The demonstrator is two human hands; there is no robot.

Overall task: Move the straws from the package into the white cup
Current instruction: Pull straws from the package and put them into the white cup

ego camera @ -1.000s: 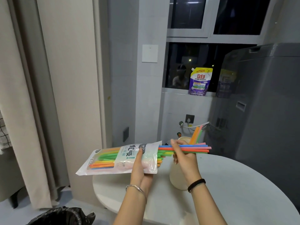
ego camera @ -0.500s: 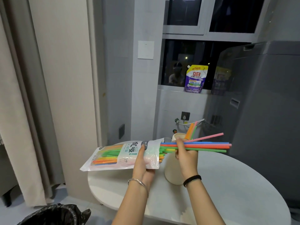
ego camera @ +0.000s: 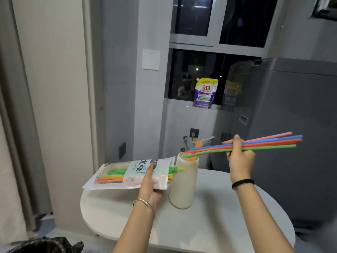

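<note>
white round table (ego camera: pixel 228 225), grey tiled wall (ego camera: pixel 118 88)

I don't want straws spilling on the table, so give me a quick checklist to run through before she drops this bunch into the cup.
1. Bunch clear of the package: ok, the four held straws are fully out.
2. Right hand grip: ok, fingers closed around the bunch near its middle.
3. Bunch lined up with the white cup: not ok, it lies almost level, left ends at the rim, not pointing down.
4. Room in the cup: ok, only a few orange straws stand inside.
5. Cup upright on the table: ok.
6. Left hand steadying the package: ok, though straw ends poke out of its open mouth.
</note>
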